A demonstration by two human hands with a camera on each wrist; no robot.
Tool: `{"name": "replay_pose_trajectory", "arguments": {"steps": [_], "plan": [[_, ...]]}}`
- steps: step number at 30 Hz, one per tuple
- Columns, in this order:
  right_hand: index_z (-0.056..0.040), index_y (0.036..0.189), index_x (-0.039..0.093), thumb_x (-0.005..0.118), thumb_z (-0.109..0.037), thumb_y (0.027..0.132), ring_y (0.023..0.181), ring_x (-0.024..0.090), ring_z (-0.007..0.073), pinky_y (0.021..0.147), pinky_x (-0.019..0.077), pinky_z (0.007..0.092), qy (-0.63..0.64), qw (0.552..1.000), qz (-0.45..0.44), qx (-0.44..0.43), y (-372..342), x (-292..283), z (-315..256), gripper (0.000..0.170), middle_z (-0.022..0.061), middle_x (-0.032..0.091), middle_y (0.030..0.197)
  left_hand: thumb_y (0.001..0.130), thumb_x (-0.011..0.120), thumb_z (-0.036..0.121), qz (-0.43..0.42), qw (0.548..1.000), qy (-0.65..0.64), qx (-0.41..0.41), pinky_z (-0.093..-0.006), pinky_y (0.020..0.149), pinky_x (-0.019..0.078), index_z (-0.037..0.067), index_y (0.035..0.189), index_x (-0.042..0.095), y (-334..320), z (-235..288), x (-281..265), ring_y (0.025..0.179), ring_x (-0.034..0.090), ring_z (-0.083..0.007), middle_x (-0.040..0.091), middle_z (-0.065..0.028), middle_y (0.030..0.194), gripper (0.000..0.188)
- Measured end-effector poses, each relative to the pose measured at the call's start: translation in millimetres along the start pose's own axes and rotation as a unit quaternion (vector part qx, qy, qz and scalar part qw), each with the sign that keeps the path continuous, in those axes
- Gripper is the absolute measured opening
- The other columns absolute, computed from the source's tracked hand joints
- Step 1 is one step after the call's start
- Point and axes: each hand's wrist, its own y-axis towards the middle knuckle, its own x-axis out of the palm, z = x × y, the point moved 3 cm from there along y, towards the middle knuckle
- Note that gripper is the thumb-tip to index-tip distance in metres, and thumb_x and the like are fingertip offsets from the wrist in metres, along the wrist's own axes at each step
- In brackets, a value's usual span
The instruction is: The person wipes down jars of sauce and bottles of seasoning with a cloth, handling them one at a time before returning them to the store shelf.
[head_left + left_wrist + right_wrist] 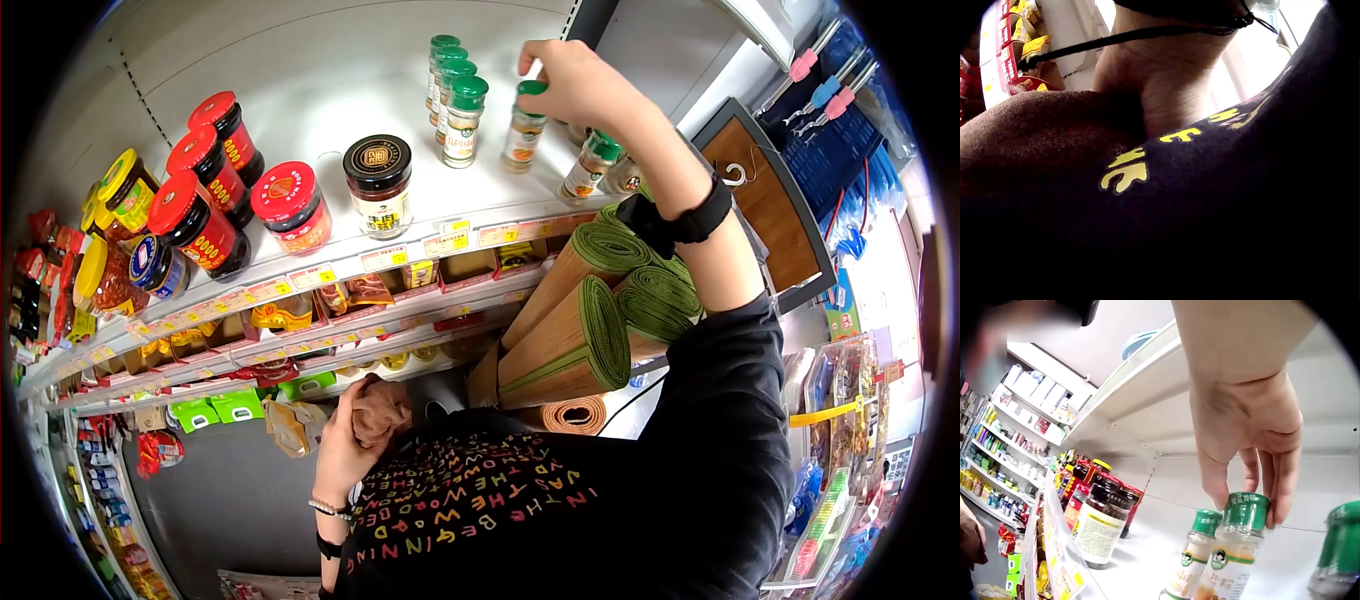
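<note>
My right hand (582,88) reaches over the top shelf and holds a spice jar (523,142) by its green cap. Seen from the right wrist, thumb and fingers lie on opposite sides of that green cap (1246,511). A row of similar spice jars (463,122) stands just left of it, and another green-capped jar (590,166) stands to its right near the shelf edge. Down by the black shirt, my left hand (342,448) grips a bunched brown cloth (381,412). In the left wrist view the cloth (1041,134) and shirt hide most of that hand.
Left along the white shelf (330,150) stand a black-lidded jar (379,190), red-lidded jars (292,212) and yellow-lidded jars (108,275). Rolled mats with green edges (600,330) stand upright below the right end. Packets fill the lower shelves, and a framed brown board (765,200) is at right.
</note>
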Motion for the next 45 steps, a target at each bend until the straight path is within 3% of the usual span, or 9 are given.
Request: {"name": "replay_pose_trajectory", "arguments": {"steps": [4, 5, 9, 31, 33, 40, 45], "plan": [[0.0008, 0.100, 0.064, 0.073, -0.014, 0.072, 0.072, 0.067, 0.0248, 0.070, 0.0552, 0.0359, -0.011, 0.999, -0.005, 0.040, 0.3, -5.1, 29.8, 0.033, 0.0141, 0.067, 0.083, 0.071, 0.079, 0.007, 0.002, 1.000, 0.006, -0.002, -0.0432, 0.086, 0.0527, 0.012, 0.137, 0.042, -1.9, -1.7, -1.2, 0.104, 0.062, -0.0414, 0.064, -0.0211, 0.114, 0.076], [-0.0004, 0.096, 0.066, 0.074, -0.015, 0.070, 0.074, 0.066, 0.0232, 0.069, 0.0549, 0.0353, 0.020, 0.993, -0.035, 0.109, -2.5, -6.9, 36.7, 0.031, 0.0125, 0.067, 0.083, 0.071, 0.079, 0.007, 0.003, 1.000, 0.006, -0.002, -0.0432, 0.086, 0.0527, 0.012, 0.137, 0.042, -1.9, -2.1, -1.7, 0.104, 0.062, -0.0414, 0.064, -0.0211, 0.114, 0.076], [-0.0019, 0.096, 0.068, 0.077, -0.020, 0.067, 0.079, 0.066, 0.0241, 0.071, 0.0546, 0.0350, 0.031, 0.989, -0.070, 0.125, -5.2, -6.1, 59.5, 0.035, 0.0117, 0.067, 0.086, 0.071, 0.078, 0.007, 0.002, 1.000, -0.001, -0.006, -0.0431, 0.086, 0.0527, 0.012, 0.137, 0.042, -1.0, -2.6, -2.6, 0.104, 0.062, -0.0419, 0.064, -0.0217, 0.114, 0.076], [-0.0027, 0.098, 0.067, 0.079, -0.024, 0.070, 0.081, 0.066, 0.0250, 0.072, 0.0541, 0.0348, 0.002, 0.992, -0.093, 0.087, -14.5, -6.4, 67.5, 0.038, 0.0122, 0.067, 0.090, 0.072, 0.079, 0.010, 0.004, 1.000, -0.002, 0.000, -0.0434, 0.084, 0.0530, 0.013, 0.137, 0.042, -0.4, -5.7, -1.8, 0.102, 0.062, -0.0422, 0.064, -0.0215, 0.111, 0.075], [-0.0013, 0.099, 0.067, 0.076, -0.024, 0.075, 0.084, 0.067, 0.0267, 0.076, 0.0543, 0.0353, 0.018, 0.997, -0.015, 0.070, -12.9, -9.5, 66.2, 0.035, 0.0145, 0.068, 0.093, 0.072, 0.079, 0.010, 0.005, 1.000, -0.003, 0.000, -0.0433, 0.084, 0.0530, 0.013, 0.137, 0.042, -0.9, -4.6, -2.1, 0.102, 0.062, -0.0421, 0.064, -0.0215, 0.111, 0.075], [-0.0007, 0.101, 0.066, 0.070, -0.033, 0.082, 0.089, 0.069, 0.0311, 0.081, 0.0538, 0.0389, -0.045, 0.994, 0.036, -0.092, 23.9, -6.8, 1.6, 0.037, 0.0190, 0.069, 0.091, 0.072, 0.079, 0.009, 0.000, 1.000, 0.003, 0.019, -0.0433, 0.084, 0.0531, 0.012, 0.137, 0.041, 1.5, 0.3, -3.5, 0.102, 0.062, -0.0420, 0.064, -0.0219, 0.111, 0.075], [-0.0008, 0.098, 0.068, 0.071, -0.034, 0.081, 0.087, 0.069, 0.0334, 0.079, 0.0551, 0.0409, -0.044, 0.997, -0.012, -0.062, 40.9, 11.8, -46.1, 0.038, 0.0200, 0.069, 0.090, 0.072, 0.078, 0.007, 0.009, 0.999, 0.013, 0.029, -0.0426, 0.085, 0.0534, 0.012, 0.139, 0.038, 1.6, -3.0, -4.4, 0.105, 0.062, -0.0418, 0.063, -0.0221, 0.114, 0.078]]}}
